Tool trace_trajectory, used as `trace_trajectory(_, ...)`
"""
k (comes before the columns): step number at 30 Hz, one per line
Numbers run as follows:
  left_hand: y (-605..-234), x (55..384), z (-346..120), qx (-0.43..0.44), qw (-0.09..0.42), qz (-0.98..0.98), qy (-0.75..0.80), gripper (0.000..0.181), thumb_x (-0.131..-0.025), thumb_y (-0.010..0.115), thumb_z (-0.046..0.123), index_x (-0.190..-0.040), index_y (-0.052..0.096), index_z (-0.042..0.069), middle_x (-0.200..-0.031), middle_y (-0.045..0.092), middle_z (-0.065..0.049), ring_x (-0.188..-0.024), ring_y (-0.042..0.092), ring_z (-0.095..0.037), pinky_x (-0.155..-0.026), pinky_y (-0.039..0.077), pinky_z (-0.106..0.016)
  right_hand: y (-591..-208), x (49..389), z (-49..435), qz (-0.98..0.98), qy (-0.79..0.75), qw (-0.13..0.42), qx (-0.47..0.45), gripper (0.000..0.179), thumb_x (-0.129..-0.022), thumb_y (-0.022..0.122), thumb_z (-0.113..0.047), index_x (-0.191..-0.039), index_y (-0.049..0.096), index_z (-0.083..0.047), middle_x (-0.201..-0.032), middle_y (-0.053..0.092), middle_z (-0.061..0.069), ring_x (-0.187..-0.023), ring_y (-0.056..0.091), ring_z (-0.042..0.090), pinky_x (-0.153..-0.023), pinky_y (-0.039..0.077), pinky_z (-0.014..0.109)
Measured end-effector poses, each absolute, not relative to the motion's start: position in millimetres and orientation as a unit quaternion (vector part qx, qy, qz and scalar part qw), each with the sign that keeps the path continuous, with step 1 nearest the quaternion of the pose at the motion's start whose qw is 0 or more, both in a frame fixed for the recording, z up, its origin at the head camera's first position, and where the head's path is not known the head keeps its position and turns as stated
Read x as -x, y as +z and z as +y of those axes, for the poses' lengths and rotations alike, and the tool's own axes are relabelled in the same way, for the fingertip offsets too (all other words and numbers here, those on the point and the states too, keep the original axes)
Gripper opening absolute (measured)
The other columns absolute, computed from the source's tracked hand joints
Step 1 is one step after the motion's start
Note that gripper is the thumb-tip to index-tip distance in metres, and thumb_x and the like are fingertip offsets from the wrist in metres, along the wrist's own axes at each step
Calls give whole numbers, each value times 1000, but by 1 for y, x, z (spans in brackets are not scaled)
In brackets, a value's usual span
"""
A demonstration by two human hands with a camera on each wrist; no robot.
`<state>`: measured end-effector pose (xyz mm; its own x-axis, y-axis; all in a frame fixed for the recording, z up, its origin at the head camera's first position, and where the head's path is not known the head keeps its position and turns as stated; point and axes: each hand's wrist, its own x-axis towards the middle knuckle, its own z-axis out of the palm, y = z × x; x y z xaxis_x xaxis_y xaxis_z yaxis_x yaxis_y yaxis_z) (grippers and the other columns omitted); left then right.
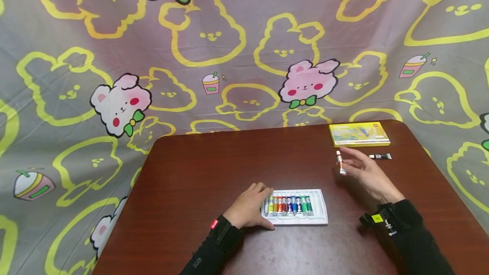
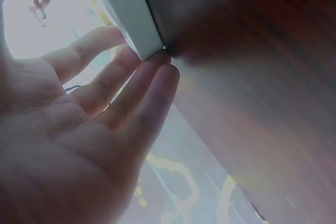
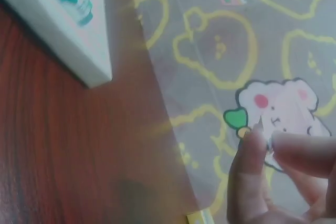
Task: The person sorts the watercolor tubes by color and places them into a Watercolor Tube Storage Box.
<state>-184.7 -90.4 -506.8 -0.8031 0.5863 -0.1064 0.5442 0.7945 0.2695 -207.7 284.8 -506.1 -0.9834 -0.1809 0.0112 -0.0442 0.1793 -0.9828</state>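
Observation:
My left hand (image 1: 248,207) holds the left end of a white plastic tray (image 1: 320,207), its thumb at the near corner and fingers along the side. In the left wrist view the fingertips (image 2: 167,77) meet the corner of the tray (image 2: 134,19). Paint tubes (image 1: 289,205) in yellow, orange, red, blue and green lie side by side in it. To the right, my right hand (image 1: 368,175) pinches a white-capped paint tube (image 1: 339,162) with a brownish label, cap end up. In the right wrist view thumb and finger meet, and the tube is mostly hidden.
A yellow paint box (image 1: 359,134) lies at the back right of the brown table (image 1: 214,160). Just in front of it is a black-labelled paint tube (image 1: 382,156), beyond the right hand. A patterned cloth (image 1: 237,54) hangs behind the table.

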Motion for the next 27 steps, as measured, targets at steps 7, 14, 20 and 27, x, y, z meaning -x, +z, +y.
trace_trajectory(7, -506, 184, -90, -298, 94, 943, 116, 101, -58, 85, 59, -141, 51, 13, -128, 56, -4, -111, 46, -17, -96, 51, -40, -502, 204, 274, 796, -597, 4, 94, 64, -91, 69, -18, -146, 40, -3, -111, 60, 9, -96, 63, 9, -79, 56, 17)
trace_trajectory(14, -506, 184, -90, -303, 90, 942, 114, 101, -58, 85, 60, -141, 51, 13, -127, 56, -4, -110, 45, -16, -96, 51, -38, -494, 200, 262, 808, -582, 5, 87, 72, -85, 76, -25, -145, 41, -6, -118, 58, 20, -97, 63, 14, -78, 56, 15)
trace_trajectory(20, -505, 184, -90, -305, 91, 942, 110, 102, -58, 85, 60, -141, 51, 13, -128, 56, -3, -111, 45, -16, -96, 51, -38, -487, 197, 256, 818, -568, -3, 87, 71, -82, 78, -25, -143, 45, -9, -114, 60, 19, -94, 64, 17, -75, 56, 17)
trace_trajectory(27, -505, 185, -90, -308, 89, 940, 116, 101, -58, 85, 60, -140, 52, 12, -127, 56, -4, -111, 46, -17, -96, 51, -38, -488, 180, 233, 881, -448, -29, 149, 62, -73, 85, -10, -128, 56, -9, -96, 67, 7, -80, 63, 14, -69, 58, 25)
